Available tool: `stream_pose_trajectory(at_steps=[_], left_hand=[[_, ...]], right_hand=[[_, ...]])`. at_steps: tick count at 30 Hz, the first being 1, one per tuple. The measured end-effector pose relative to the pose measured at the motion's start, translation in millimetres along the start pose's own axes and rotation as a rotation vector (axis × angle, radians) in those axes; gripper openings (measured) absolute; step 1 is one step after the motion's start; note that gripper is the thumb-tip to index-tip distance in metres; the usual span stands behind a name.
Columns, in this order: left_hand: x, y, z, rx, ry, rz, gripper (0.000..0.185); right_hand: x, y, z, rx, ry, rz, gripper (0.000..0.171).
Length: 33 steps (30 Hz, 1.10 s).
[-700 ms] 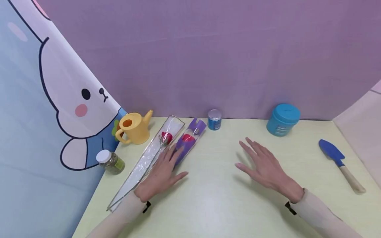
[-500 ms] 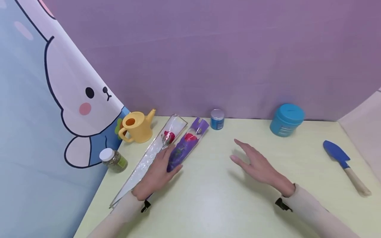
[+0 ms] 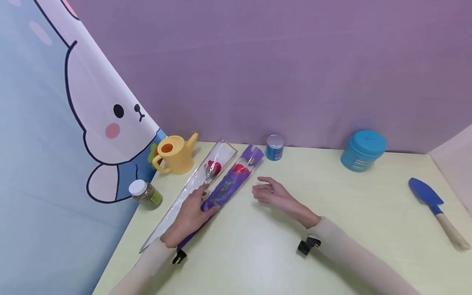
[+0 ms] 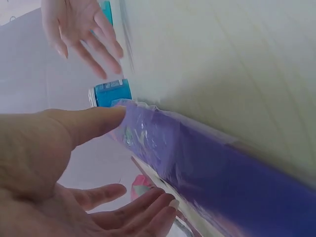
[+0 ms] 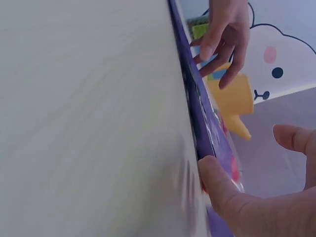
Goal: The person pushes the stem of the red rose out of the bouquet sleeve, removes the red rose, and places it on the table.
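A red rose in a purple wrap (image 3: pixel 226 188) lies slantwise on the table, its bloom toward the back. My left hand (image 3: pixel 189 215) is over its middle, thumb on the right side and fingers on the left; in the left wrist view the thumb is against or close to the wrap and the fingers are not closed round it. Just left lies a second red rose (image 3: pixel 213 168) in a clear and white sleeve, partly behind that hand. My right hand (image 3: pixel 274 197), fingers loosely bent and holding nothing, hovers right of the purple wrap. The right wrist view shows its fingertip near the wrap's edge.
A yellow watering can (image 3: pixel 177 155) and a white-lidded jar (image 3: pixel 146 196) stand at the left. At the back are a small blue jar (image 3: pixel 274 148) and a larger blue tub (image 3: pixel 363 150). A blue trowel (image 3: pixel 436 209) with a wooden handle lies far right.
My right hand has swung left toward the purple-wrapped rose. The left hand has shifted slightly back toward me, its thumb now beside the wrap. The whole view has drifted a little.
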<state>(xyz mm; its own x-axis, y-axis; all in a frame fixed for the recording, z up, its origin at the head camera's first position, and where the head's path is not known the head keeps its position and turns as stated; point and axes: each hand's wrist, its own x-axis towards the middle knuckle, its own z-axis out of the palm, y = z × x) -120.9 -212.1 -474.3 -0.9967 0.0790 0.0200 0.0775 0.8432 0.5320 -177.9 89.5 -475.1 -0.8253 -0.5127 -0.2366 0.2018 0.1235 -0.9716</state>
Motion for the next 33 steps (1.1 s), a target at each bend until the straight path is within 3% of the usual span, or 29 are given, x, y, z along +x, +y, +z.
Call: stream_pose_trajectory(at_steps=[9, 15, 19, 27, 33], left_hand=[[-1.6, -3.0, 3.9, 0.013, -0.018, -0.029, 0.082], [-1.0, -3.7, 5.5, 0.022, -0.041, -0.056, 0.083], [-2.4, -3.5, 3.5, 0.011, -0.046, -0.055, 0.077], [-8.5, 6.7, -2.3, -0.155, -0.073, -0.005, 0.072], [-6.7, 27.1, 3.3, -0.383, -0.129, 0.112, 0.064]], right_hand=[[29, 7, 24, 0.145, -0.017, 0.086, 0.076], [34, 11, 31, 0.247, -0.003, 0.092, 0.071], [35, 9, 33, 0.259, 0.0, 0.081, 0.071], [20, -6, 28, 0.199, 0.065, 0.011, 0.062], [1, -12, 16, 0.186, 0.16, -0.096, 0.057]])
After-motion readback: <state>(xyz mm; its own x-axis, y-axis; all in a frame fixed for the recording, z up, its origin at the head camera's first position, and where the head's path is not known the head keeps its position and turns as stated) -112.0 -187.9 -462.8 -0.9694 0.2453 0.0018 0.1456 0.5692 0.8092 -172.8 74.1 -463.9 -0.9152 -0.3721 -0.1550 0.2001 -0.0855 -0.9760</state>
